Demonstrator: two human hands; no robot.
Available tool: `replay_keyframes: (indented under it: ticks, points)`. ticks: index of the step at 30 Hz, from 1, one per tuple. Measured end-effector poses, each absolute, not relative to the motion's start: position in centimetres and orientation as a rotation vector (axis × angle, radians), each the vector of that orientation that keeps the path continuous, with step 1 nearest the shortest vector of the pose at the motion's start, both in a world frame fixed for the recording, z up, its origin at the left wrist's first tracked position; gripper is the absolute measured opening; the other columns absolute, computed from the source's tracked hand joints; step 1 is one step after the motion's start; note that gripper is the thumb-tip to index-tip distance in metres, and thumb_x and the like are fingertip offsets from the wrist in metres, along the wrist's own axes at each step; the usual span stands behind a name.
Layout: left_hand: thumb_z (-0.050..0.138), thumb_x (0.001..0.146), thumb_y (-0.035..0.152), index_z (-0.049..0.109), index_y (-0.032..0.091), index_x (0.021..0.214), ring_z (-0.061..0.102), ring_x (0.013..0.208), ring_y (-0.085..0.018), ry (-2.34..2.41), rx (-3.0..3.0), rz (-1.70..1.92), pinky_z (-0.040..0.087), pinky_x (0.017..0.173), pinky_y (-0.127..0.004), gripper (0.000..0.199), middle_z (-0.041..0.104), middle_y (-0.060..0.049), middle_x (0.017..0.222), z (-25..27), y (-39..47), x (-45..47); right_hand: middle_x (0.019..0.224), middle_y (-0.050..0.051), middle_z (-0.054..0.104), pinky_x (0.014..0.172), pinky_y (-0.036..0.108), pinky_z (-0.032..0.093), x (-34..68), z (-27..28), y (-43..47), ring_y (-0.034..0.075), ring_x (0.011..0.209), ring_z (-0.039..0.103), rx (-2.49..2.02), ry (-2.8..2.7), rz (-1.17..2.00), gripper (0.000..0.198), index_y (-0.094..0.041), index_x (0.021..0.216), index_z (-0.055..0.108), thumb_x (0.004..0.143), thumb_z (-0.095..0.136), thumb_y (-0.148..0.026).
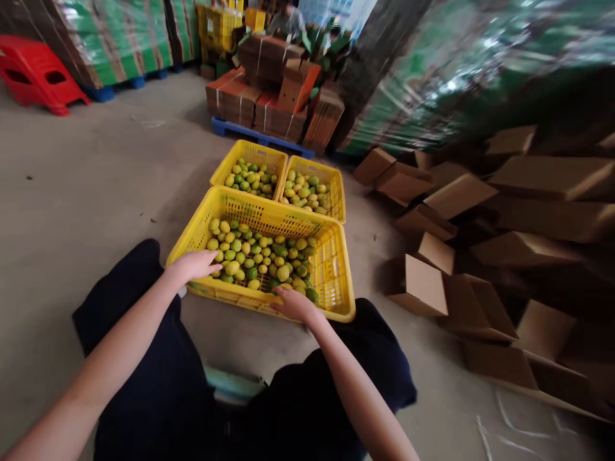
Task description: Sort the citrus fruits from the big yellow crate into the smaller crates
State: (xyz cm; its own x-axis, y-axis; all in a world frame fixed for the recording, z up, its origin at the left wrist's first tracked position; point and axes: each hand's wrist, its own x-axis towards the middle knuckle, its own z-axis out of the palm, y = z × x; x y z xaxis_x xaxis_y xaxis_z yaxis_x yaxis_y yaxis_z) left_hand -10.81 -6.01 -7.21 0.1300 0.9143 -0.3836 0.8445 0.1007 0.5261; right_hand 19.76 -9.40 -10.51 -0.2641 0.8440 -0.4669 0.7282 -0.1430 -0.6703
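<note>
A large yellow plastic crate [336,275] stands on the floor between my knees, with many yellow and green lemons [250,250] lying loose in it. My left hand [196,264] reaches over the crate's left near side, its fingers stretched out above the lemons there. Over the near rim, right of the middle, my right hand [294,303] has its fingers extended towards the lemons, partly spread. No lemon shows in either hand; what lies under the palms is hidden.
Behind stand two more yellow crates of lemons, the left one [218,169] and the right one [340,198]. Open cardboard boxes [425,282] pile up on the right. Stacked cartons [269,118] rest on a blue pallet [230,130]. A red stool [36,73] stands far left; a person [287,22] is at the back.
</note>
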Motion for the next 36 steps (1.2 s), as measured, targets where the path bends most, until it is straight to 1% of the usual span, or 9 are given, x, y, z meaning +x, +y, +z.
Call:
replay_keyframes:
  ticks: [5,10,13,16,18,21,25,30,36]
  points:
    - [0.070,0.076,0.040,0.069,0.018,0.095,0.066,0.108,-0.037,1.730,1.778,-0.194,0.046,0.095,-0.042,0.029,0.072,-0.019,0.113,-7.5,-5.7,-10.5,0.119,0.015,0.068,0.110,0.047,0.034,22.0,-11.9,-12.0,0.035,0.123,0.055,-1.793,-2.147,1.286,0.034,-0.020,0.109,0.066,0.075,0.067,-0.017]
    - [0.063,0.085,0.037,0.067,0.018,0.113,0.065,0.109,-0.034,1.620,1.927,-0.299,0.046,0.094,-0.039,0.034,0.070,-0.017,0.118,-8.1,-5.6,-7.8,0.131,0.015,0.063,0.106,0.051,0.040,23.3,-13.1,-13.8,0.035,0.119,0.056,-1.671,-2.420,0.948,0.047,-0.020,0.131,0.056,0.085,0.059,-0.028]
    - [0.063,0.087,0.035,0.067,0.018,0.114,0.065,0.107,-0.034,1.603,1.934,-0.352,0.045,0.093,-0.040,0.032,0.070,-0.016,0.117,-8.5,-5.8,-6.5,0.122,0.015,0.068,0.099,0.045,0.045,22.8,-13.0,-12.1,0.034,0.112,0.060,-1.748,-2.536,0.939,0.037,-0.020,0.123,0.062,0.090,0.056,-0.036]
    - [0.060,0.089,0.034,0.066,0.014,0.116,0.065,0.106,-0.035,1.568,1.932,-0.422,0.045,0.093,-0.041,0.035,0.070,-0.018,0.115,-8.6,-6.2,-5.9,0.103,0.011,0.074,0.087,0.033,0.049,21.0,-13.8,-7.3,0.028,0.099,0.068,-1.998,-2.548,1.135,0.030,-0.020,0.107,0.069,0.097,0.047,-0.038]
    - [0.056,0.092,0.036,0.063,0.014,0.123,0.065,0.106,-0.035,1.511,1.970,-0.441,0.044,0.093,-0.040,0.039,0.069,-0.018,0.117,-8.5,-6.2,-5.7,0.107,0.011,0.074,0.087,0.031,0.048,19.3,-15.8,-3.2,0.027,0.104,0.067,-2.075,-2.515,1.154,0.031,-0.019,0.112,0.067,0.098,0.046,-0.037]
    - [0.052,0.094,0.040,0.058,0.017,0.130,0.064,0.108,-0.032,1.494,2.024,-0.379,0.042,0.094,-0.039,0.043,0.067,-0.015,0.121,-8.2,-5.9,-5.5,0.127,0.019,0.066,0.092,0.034,0.047,16.6,-20.4,1.8,0.033,0.119,0.060,-2.210,-2.462,1.132,0.036,-0.013,0.125,0.061,0.094,0.053,-0.030]
    - [0.054,0.093,0.039,0.060,0.013,0.125,0.063,0.107,-0.035,1.623,2.003,-0.343,0.041,0.095,-0.042,0.042,0.068,-0.018,0.116,-7.4,-4.9,-5.7,0.124,0.022,0.067,0.090,0.036,0.049,13.4,-26.3,4.6,0.034,0.117,0.063,-2.324,-2.431,1.273,0.038,-0.011,0.121,0.063,0.084,0.066,-0.021]
    - [0.052,0.094,0.039,0.058,0.017,0.129,0.064,0.103,-0.033,1.643,2.054,-0.349,0.043,0.092,-0.043,0.042,0.069,-0.015,0.114,-7.2,-3.4,-6.7,0.126,0.027,0.064,0.089,0.042,0.050,11.5,-29.9,4.0,0.037,0.117,0.062,-2.389,-2.381,1.304,0.064,-0.010,0.133,0.052,0.077,0.076,-0.031]
    - [0.053,0.094,0.037,0.062,0.014,0.122,0.066,0.097,-0.031,1.672,2.019,-0.455,0.047,0.087,-0.042,0.038,0.070,-0.016,0.108,-7.8,-2.4,-6.7,0.116,0.028,0.066,0.087,0.041,0.050,11.5,-28.0,4.2,0.037,0.113,0.063,-2.269,-2.300,1.332,0.056,-0.006,0.116,0.062,0.081,0.069,-0.049]
